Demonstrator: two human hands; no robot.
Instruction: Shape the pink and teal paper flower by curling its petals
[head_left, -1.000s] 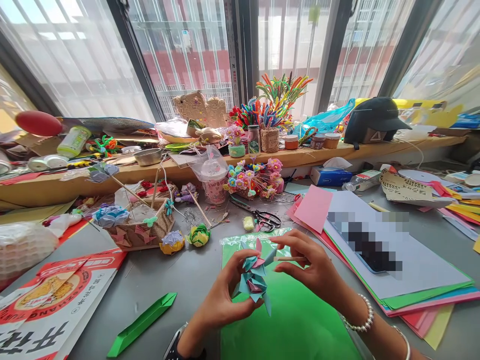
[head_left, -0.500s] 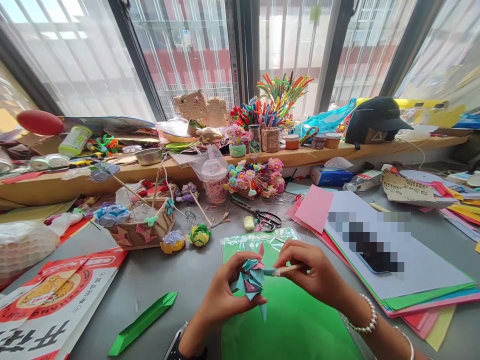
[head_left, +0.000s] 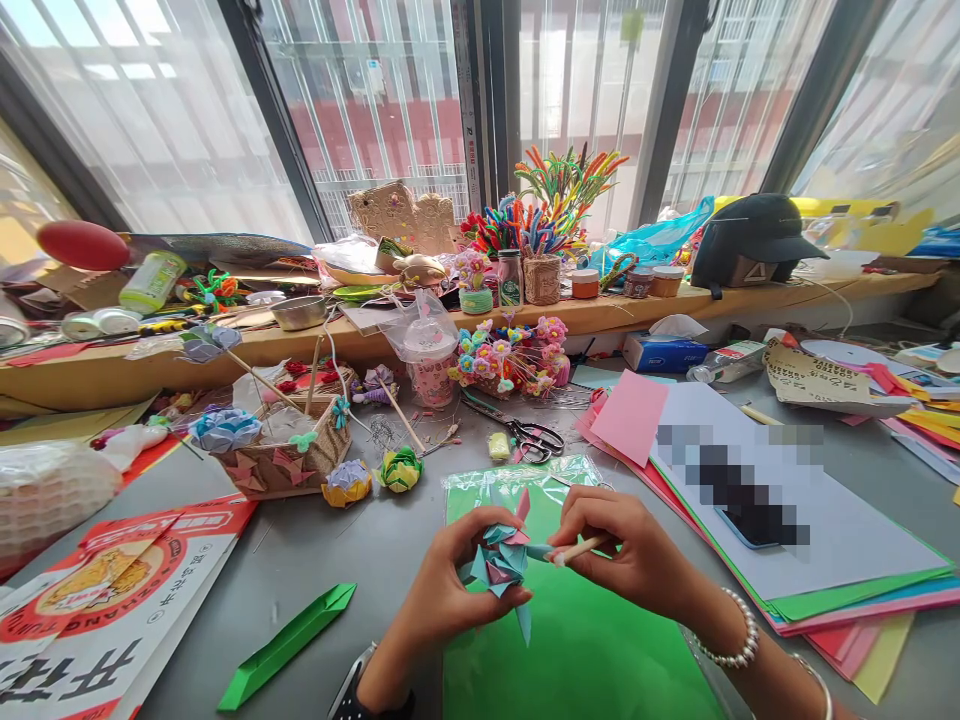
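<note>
Low over the green paper pack, my left hand (head_left: pixel 457 580) is closed around a folded paper flower (head_left: pixel 504 555) in light blue and pink, its pointed petals sticking out between thumb and fingers. My right hand (head_left: pixel 626 545) pinches a thin pale wooden stick (head_left: pixel 585 548). The stick's near end meets a blue petal on the flower's right side; whether the fingertips touch that petal too is hard to make out. A clear sleeve of green paper (head_left: pixel 585 640) lies flat beneath both hands. Left of them rests a folded green paper strip (head_left: pixel 289 648).
Scissors (head_left: pixel 534 437) lie beyond the hands. Yellow-green (head_left: pixel 399 470) and purple-yellow paper flowers (head_left: pixel 347 483) sit beside a cardboard box (head_left: pixel 277 470). A phone (head_left: pixel 750 505) rests on stacked coloured paper (head_left: pixel 862 560) at right. A printed paper bag (head_left: pixel 112 610) lies at left.
My right hand has shifted slightly down and tilted the stick a little. The left hand and the flower stay nearly in place.
</note>
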